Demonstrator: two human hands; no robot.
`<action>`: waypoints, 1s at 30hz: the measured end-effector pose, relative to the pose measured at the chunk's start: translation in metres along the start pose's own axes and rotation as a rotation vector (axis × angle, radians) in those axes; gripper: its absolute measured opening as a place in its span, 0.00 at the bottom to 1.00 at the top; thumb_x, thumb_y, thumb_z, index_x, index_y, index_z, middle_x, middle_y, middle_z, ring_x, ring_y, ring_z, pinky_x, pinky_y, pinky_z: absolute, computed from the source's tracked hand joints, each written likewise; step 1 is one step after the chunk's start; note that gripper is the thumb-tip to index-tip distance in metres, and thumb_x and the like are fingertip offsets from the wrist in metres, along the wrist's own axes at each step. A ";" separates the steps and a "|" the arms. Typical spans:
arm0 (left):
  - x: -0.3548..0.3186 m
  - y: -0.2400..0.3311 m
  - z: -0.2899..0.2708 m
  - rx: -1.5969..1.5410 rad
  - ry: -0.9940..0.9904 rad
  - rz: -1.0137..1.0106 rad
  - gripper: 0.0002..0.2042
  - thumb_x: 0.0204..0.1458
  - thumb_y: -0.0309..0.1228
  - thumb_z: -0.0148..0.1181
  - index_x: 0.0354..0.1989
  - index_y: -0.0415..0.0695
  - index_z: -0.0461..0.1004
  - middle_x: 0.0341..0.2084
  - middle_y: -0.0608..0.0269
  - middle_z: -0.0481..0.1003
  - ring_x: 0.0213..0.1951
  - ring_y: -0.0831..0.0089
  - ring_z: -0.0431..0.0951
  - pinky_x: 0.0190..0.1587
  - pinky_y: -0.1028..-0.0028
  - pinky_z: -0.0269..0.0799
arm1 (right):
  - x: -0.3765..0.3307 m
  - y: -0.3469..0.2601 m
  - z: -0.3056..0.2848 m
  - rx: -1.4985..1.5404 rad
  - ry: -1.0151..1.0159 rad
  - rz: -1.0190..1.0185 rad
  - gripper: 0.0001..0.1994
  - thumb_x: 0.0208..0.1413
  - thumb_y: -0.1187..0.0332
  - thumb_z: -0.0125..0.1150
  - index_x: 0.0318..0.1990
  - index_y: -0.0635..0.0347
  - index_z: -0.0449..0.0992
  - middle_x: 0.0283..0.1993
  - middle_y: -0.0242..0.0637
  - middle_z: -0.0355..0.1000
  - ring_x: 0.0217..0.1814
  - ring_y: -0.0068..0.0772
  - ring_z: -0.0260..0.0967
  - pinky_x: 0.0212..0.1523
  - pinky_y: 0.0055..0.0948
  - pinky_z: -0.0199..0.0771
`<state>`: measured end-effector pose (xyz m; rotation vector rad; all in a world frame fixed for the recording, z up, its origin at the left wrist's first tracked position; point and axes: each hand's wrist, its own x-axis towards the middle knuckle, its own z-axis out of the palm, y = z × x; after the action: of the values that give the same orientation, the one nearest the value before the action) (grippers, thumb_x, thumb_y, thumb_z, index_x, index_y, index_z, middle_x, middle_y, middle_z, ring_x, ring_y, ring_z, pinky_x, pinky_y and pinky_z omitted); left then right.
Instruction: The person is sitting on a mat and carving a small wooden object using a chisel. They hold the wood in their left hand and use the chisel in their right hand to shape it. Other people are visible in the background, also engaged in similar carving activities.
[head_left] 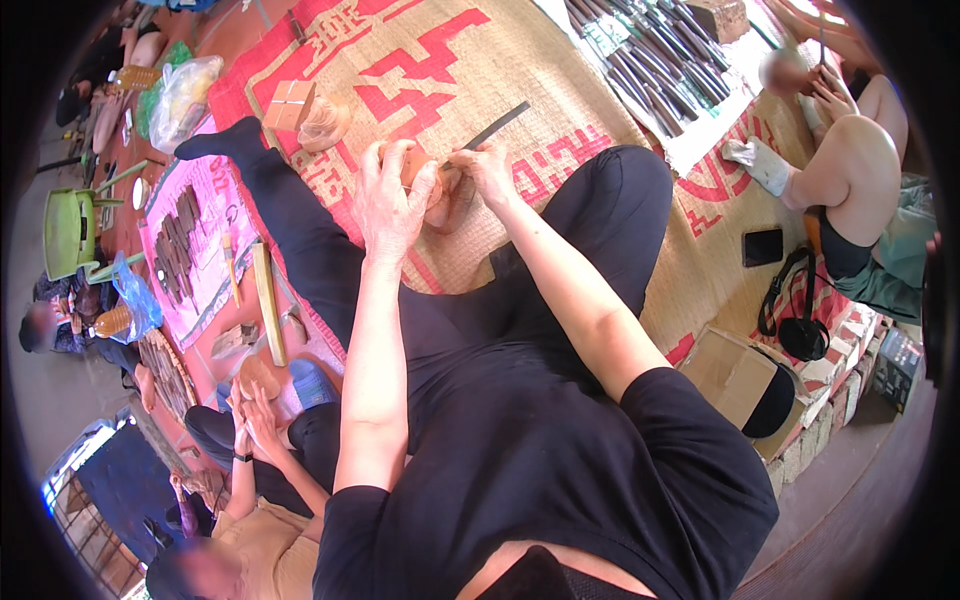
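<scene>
My left hand [392, 195] is closed around an orange-brown rounded piece [413, 168], whether wood or clay I cannot tell. Its fingers hide much of it. Just to the right, my right hand [485, 172] is closed on a long dark narrow tool [505, 122]. The tool's free end sticks out up and to the right; its other end meets the piece near my left fingers. Both hands are above the mat, between my bent legs. Beyond my left hand, a square brown block [290, 105] rests beside a rounded brown lump [325, 123].
A patterned straw mat [575, 80] spreads out ahead. Many dark-handled tools [665, 70] lie on white cloth at the far right. A seated person [860, 160] is on the right, near a phone [763, 248]. Another person's hands [255, 415] hold a brown piece at lower left, near a wooden bar [268, 305].
</scene>
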<state>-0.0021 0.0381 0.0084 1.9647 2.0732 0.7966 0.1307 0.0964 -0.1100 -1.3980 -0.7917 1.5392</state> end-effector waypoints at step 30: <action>0.001 0.005 -0.001 0.007 0.004 -0.013 0.20 0.50 0.44 0.62 0.49 0.49 0.73 0.50 0.53 0.68 0.50 0.52 0.71 0.50 0.58 0.68 | 0.001 -0.001 0.000 -0.167 0.054 -0.029 0.14 0.36 0.65 0.70 0.23 0.71 0.78 0.22 0.42 0.75 0.25 0.29 0.72 0.28 0.29 0.69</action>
<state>0.0016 0.0388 0.0121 1.9525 2.0917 0.7934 0.1305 0.0976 -0.1095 -1.5356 -0.9208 1.4333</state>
